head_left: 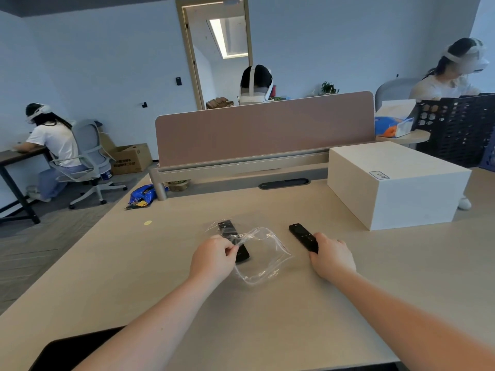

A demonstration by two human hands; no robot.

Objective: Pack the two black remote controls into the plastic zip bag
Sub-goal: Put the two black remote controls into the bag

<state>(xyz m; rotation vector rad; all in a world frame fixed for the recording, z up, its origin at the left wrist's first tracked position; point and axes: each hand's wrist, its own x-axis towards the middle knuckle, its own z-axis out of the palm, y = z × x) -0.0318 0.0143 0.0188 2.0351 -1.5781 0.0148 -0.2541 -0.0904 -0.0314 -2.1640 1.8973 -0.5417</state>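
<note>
Pinching the bag (261, 253) at its edge with my left hand (214, 257), fingers together on the film to lift its mouth over the first remote (232, 241), I close my right hand (330, 257) on the second remote (304, 236) lying on the desk (166, 263); no legible writing.

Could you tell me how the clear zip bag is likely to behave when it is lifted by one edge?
The zip bag, pinched by the left hand, looks thin and crinkled, so probably floppy and light. Its mouth may sag shut, and its glossy film could be slippery.
</note>
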